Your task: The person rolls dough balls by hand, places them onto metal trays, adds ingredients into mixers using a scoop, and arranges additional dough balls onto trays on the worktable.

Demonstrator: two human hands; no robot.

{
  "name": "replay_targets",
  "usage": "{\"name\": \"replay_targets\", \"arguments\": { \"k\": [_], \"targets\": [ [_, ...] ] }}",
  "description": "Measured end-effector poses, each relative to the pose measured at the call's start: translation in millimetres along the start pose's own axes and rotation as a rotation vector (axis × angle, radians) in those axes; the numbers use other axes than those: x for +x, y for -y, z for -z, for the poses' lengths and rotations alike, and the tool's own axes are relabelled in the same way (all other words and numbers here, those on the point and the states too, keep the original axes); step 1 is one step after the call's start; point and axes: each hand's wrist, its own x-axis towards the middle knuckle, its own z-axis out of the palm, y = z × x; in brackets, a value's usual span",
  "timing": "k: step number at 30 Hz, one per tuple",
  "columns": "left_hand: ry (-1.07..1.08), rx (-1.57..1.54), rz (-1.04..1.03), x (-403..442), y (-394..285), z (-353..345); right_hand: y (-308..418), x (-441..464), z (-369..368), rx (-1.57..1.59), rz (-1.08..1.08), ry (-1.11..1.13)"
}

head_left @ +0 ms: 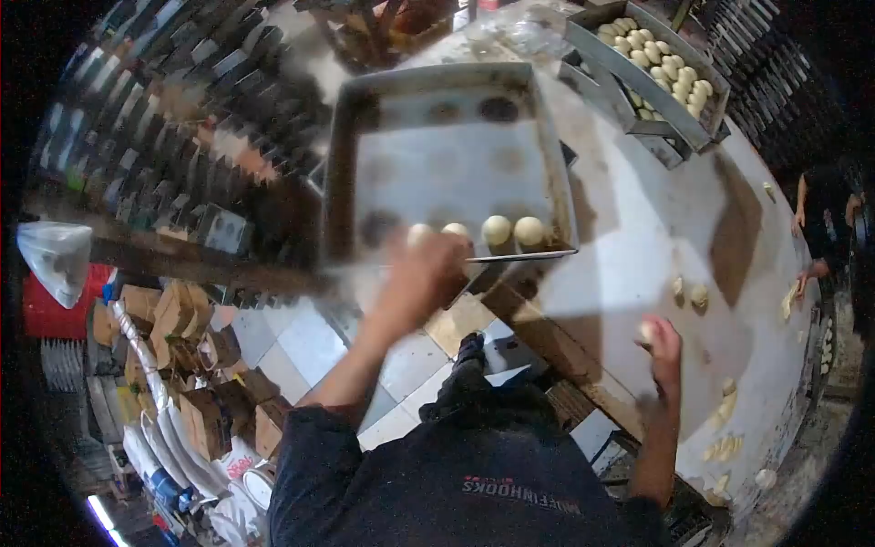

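A square metal tray holds a row of pale dough balls along its near edge. Over that edge, my left hand is beside the left balls of the row, its fingers smeared by motion. Whether it grips a ball cannot be made out. To the right, above the pale work surface, my right hand has its fingers closed round a dough ball.
Stacked metal trays with many dough balls stand at the upper right. Dough pieces lie on the right surface. Another person's hand is at the far right. Cardboard boxes are piled lower left.
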Motion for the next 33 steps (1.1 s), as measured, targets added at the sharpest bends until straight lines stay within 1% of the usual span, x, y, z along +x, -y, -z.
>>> {"name": "replay_targets", "arguments": {
  "k": [1,2,3,4,5,6,7,9,10,11,12,13,14,15,16,17,18,19,20,21,22,23,24,25,26,27,28,30,31,32,33],
  "targets": [
    [-0.110,0.331,-0.050,1,44,9,31,20,-46,-0.294,0.244,0.181],
    [-0.053,0.338,0.008,-2,77,19,91,19,-102,-0.269,0.373,0.265],
    [0.002,0.345,0.069,-4,105,26,135,16,-149,-0.163,0.371,0.373],
    [0.004,0.348,0.079,-7,134,25,149,28,-189,-0.117,0.574,0.451],
    [0.149,0.404,0.157,-7,163,23,166,36,-231,-0.206,0.856,0.416],
    [0.295,0.457,0.234,-8,175,21,172,45,-270,-0.088,0.949,0.462],
    [0.297,0.461,0.237,-5,169,27,171,57,-306,-0.076,0.974,0.528],
    [0.402,0.370,0.329,5,144,42,156,71,-360,-0.237,0.981,0.572],
    [0.354,0.314,0.286,1,145,41,150,71,-363,-0.230,0.965,0.550],
    [0.425,0.392,0.309,3,149,42,144,69,-361,-0.397,1.031,0.488],
    [0.339,0.368,0.280,2,143,46,136,68,-352,-0.576,1.077,0.415],
    [0.238,0.516,0.304,4,115,50,132,65,-328,-0.591,1.029,0.367],
    [0.148,0.487,0.248,8,69,58,130,57,-291,-0.415,1.056,0.275],
    [0.002,0.522,0.127,4,67,46,123,50,-250,-0.256,1.089,0.161],
    [-0.075,0.414,0.074,13,37,35,100,44,-210,-0.219,1.024,0.054],
    [-0.110,0.281,-0.013,20,-3,18,76,35,-166,-0.232,0.957,-0.123],
    [-0.241,-0.032,-0.238,21,-17,-20,43,26,-121,-0.345,0.810,-0.197],
    [-0.059,-0.381,-0.230,29,-68,-43,5,15,-80,-0.418,0.718,-0.342],
    [0.022,-0.623,-0.217,29,-77,-98,-31,-1,-38,-0.453,0.564,-0.415],
    [0.189,-0.442,-0.471,52,-123,-128,-66,-22,1,-0.485,0.446,-0.541],
    [0.346,-0.494,-0.459,59,-154,-186,-99,-44,38,-0.441,0.315,-0.637],
    [0.466,-0.401,-0.520,61,-199,-226,-125,-71,78,-0.464,0.208,-0.712],
    [0.555,-0.355,-0.658,63,-234,-269,-159,-95,113,-0.554,0.121,-0.791],
    [0.618,-0.423,-0.772,65,-279,-298,-193,-119,149,-0.550,0.109,-0.849],
    [0.733,-0.523,-0.759,61,-325,-322,-223,-146,180,-0.050,-0.017,-0.982],
    [0.785,-0.528,-0.817,65,-363,-357,-252,-160,198,0.480,-0.133,-1.061],
    [0.772,-0.450,-0.896,69,-401,-392,-249,-172,212,0.521,-0.136,-1.091],
    [0.752,-0.397,-0.930,75,-470,-474,-219,-206,249,-0.343,-0.077,-1.115],
    [0.686,-0.342,-0.980,88,-477,-514,-219,-202,252,-0.342,-0.079,-1.136],
    [0.750,-0.333,-0.977,92,-506,-527,-231,-201,257,-0.477,-0.001,-1.161],
    [0.757,-0.322,-0.994,94,-521,-540,-244,-198,255,-0.610,0.075,-1.183]
  ]
}}
